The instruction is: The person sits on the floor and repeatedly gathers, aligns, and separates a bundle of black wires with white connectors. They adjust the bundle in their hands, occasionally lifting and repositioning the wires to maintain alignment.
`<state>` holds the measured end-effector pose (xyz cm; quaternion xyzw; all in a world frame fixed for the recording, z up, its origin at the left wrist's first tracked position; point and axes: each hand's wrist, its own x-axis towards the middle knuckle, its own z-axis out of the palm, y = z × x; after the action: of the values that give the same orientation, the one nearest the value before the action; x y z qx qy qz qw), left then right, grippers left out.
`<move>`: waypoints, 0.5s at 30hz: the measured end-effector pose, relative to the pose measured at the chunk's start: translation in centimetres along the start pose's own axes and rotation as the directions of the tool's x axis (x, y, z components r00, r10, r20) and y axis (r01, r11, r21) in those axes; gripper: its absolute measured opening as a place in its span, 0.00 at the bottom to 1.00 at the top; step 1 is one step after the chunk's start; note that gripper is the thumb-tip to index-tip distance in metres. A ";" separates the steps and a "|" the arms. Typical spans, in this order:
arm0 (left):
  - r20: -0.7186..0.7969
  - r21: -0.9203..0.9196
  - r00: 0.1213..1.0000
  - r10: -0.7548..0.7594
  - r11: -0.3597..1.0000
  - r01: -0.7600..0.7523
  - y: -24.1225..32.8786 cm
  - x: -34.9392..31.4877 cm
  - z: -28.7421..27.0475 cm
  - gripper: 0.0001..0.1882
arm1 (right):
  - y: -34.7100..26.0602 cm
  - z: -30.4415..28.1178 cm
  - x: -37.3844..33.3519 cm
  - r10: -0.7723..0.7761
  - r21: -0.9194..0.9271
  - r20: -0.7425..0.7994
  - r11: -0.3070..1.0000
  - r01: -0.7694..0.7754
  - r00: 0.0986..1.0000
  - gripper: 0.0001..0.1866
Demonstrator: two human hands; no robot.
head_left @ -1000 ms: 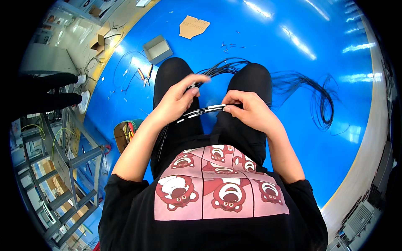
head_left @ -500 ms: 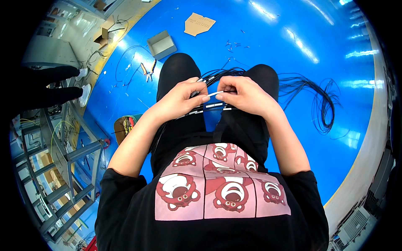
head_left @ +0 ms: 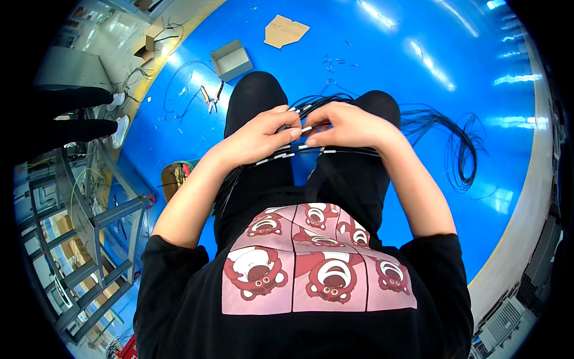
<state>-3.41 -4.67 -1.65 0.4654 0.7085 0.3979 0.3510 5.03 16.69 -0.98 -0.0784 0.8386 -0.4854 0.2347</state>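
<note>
Above my lap, my left hand (head_left: pixel 269 134) pinches a thin black cable near its white sleeve (head_left: pixel 307 129), which sticks out past the thumb tip. Facing it from the right, my right hand (head_left: pixel 350 127) has thumb and forefinger parted around the sleeve's far side. Its other fingers are partly hidden. Several more black cables (head_left: pixel 353 149) with white sleeves lie across my thighs below both hands. Behind the hands, a bunch of black cables (head_left: pixel 326 99) arches between my knees, also carrying white sleeves.
Loose cable coils (head_left: pixel 463 149) lie on the blue floor at right. Ahead are a grey open box (head_left: pixel 232 61), a cardboard piece (head_left: pixel 286 31), pliers (head_left: pixel 212 97) and small scraps. A container with tools (head_left: pixel 173 179) and a metal frame (head_left: pixel 119 212) stand left, near another person's legs (head_left: pixel 78 113).
My right thumb and forefinger have parted from the white sleeve they pinched. My left hand has shifted slightly right, still pinching the cable.
</note>
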 end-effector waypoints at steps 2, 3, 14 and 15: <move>-0.001 0.009 1.000 -0.007 1.000 0.007 0.5 0.2 -0.2 0.10 | 0.1 0.8 1.8 0.039 0.061 0.065 0.997 -0.043 0.997 0.15; -0.008 0.051 1.000 0.001 0.999 0.000 0.4 0.2 -0.4 0.10 | 0.4 1.2 2.6 0.049 0.092 0.090 0.994 -0.058 0.995 0.15; -0.061 0.199 0.998 0.015 0.980 -0.003 0.3 0.3 -1.4 0.06 | 0.9 3.6 4.7 0.108 0.678 0.122 0.717 -0.162 0.987 0.05; -0.053 0.194 0.998 0.014 0.981 -0.003 0.4 0.3 -1.3 0.06 | 0.8 3.3 4.5 0.119 0.610 0.121 0.774 -0.169 0.985 0.06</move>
<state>-4.47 -4.63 -0.77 0.4894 0.7512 0.3408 0.2829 2.71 12.90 -4.45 0.0489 0.6276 -0.7101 0.3154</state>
